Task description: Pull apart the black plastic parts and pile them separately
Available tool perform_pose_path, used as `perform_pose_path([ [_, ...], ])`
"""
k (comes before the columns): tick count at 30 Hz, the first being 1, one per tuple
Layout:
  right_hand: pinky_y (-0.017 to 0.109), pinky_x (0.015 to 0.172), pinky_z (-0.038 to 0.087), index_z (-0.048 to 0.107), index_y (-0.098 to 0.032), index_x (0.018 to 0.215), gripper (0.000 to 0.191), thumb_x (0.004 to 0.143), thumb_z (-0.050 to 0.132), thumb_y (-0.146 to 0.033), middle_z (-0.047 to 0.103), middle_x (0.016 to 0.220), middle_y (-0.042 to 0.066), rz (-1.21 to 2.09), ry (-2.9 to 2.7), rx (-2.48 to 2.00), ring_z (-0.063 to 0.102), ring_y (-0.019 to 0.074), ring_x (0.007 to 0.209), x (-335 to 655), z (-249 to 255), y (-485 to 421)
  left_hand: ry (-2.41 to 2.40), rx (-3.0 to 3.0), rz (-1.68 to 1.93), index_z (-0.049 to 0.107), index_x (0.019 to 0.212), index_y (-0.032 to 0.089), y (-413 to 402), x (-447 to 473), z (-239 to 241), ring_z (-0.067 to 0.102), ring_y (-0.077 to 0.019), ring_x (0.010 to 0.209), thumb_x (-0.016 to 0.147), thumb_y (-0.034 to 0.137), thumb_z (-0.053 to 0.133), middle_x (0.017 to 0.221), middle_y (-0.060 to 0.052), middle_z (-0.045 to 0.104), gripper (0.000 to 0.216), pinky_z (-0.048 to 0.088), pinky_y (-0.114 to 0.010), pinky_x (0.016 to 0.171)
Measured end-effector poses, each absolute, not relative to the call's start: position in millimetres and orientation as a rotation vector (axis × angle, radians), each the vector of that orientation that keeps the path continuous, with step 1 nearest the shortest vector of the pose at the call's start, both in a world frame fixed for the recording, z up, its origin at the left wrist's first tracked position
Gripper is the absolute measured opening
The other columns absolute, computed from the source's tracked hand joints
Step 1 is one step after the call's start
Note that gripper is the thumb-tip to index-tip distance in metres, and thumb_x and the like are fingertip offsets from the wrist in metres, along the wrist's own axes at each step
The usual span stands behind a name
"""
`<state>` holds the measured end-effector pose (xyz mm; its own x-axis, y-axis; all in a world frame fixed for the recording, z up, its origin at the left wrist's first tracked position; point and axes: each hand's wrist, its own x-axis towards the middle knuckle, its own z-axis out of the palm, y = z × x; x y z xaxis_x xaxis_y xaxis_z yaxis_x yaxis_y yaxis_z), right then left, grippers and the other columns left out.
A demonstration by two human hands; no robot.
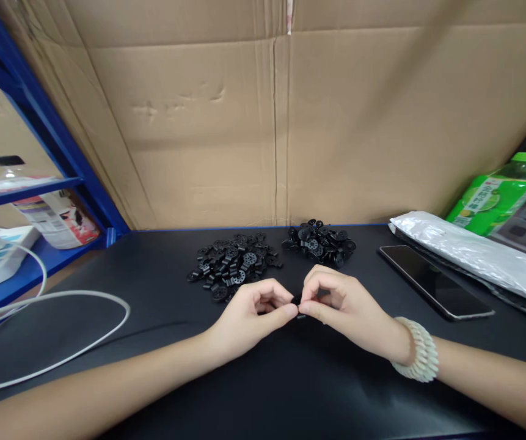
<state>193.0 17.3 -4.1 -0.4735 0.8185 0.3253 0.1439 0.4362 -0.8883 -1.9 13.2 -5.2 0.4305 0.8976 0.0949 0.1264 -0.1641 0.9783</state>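
Over the middle of the black table, my left hand (256, 311) and my right hand (343, 305) meet fingertip to fingertip. Both pinch a small black plastic part (296, 300), mostly covered by the fingers, so its full shape is hidden. Behind my left hand lies a heap of black plastic parts (233, 263), some of them round discs with holes. A smaller pile of black round parts (320, 241) sits behind my right hand. A pale coiled band (416, 349) circles my right wrist.
To the right lies a dark smartphone (434, 281) beside a silver plastic package (468, 250) and a green drink bottle (487, 195). A white cable (84, 293) loops across the left side. A blue shelf frame (84, 189) holds another bottle (56, 214). Cardboard (198, 134) stands behind the table.
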Motion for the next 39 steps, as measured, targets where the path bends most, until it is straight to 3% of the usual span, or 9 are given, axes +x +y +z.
perform_pose_path([
  [4,0.019,0.041,0.038,0.047,-0.019,0.076,0.025,0.085,0.062,-0.037,0.047,0.062,-0.006,1.315,-1.756,-0.860,0.045,0.0057,0.044,189.3,-8.2,16.3,0.945,1.625,0.889,0.061,0.076,0.014,11.3,-0.6,-4.5,0.054,-0.0111,0.064,0.079,0.028,0.065,0.069,0.002,0.058,0.015,0.045,-0.024,0.064],
  [10,0.017,0.040,0.037,0.048,-0.018,0.085,0.027,0.090,0.053,-0.044,0.049,0.058,-0.007,1.421,-1.795,-0.906,0.045,0.0058,0.042,189.4,-13.5,19.0,0.974,1.592,0.942,0.059,0.075,0.015,11.2,-0.7,-6.0,0.052,-0.0110,0.061,0.081,0.032,0.062,0.066,0.002,0.057,0.019,0.044,-0.023,0.059],
  [18,0.018,0.047,0.036,0.051,-0.017,0.076,0.027,0.093,0.050,-0.038,0.053,0.067,-0.002,1.147,-1.953,-0.955,0.044,0.0074,0.053,190.6,-10.9,17.7,0.994,1.617,0.923,0.058,0.072,0.014,10.2,0.1,-4.9,0.050,-0.0105,0.061,0.082,0.031,0.060,0.066,0.002,0.056,0.019,0.043,-0.023,0.059],
  [24,0.021,0.049,0.033,0.045,-0.019,0.069,0.030,0.093,0.048,-0.035,0.045,0.062,-0.004,0.991,-2.011,-0.973,0.039,0.0084,0.053,191.0,-10.2,14.9,0.995,1.613,0.902,0.060,0.076,0.013,8.8,0.1,-6.1,0.051,-0.0104,0.061,0.081,0.028,0.060,0.068,0.001,0.057,0.017,0.044,-0.024,0.060],
  [35,0.022,0.049,0.030,0.044,-0.019,0.068,0.029,0.094,0.047,-0.033,0.041,0.059,-0.005,0.944,-2.039,-0.973,0.036,0.0093,0.053,189.6,-9.0,11.7,0.977,1.576,0.909,0.061,0.073,0.012,8.3,1.0,-5.6,0.052,-0.0089,0.058,0.081,0.024,0.060,0.064,0.002,0.057,0.014,0.045,-0.021,0.059],
  [39,0.021,0.049,0.032,0.047,-0.018,0.071,0.029,0.094,0.048,-0.037,0.045,0.063,-0.004,1.064,-1.995,-0.945,0.038,0.0086,0.053,191.4,-10.5,13.8,0.985,1.643,0.924,0.065,0.078,0.012,6.5,-0.7,-4.8,0.055,-0.0099,0.059,0.082,0.025,0.060,0.067,0.000,0.061,0.015,0.047,-0.021,0.059],
])
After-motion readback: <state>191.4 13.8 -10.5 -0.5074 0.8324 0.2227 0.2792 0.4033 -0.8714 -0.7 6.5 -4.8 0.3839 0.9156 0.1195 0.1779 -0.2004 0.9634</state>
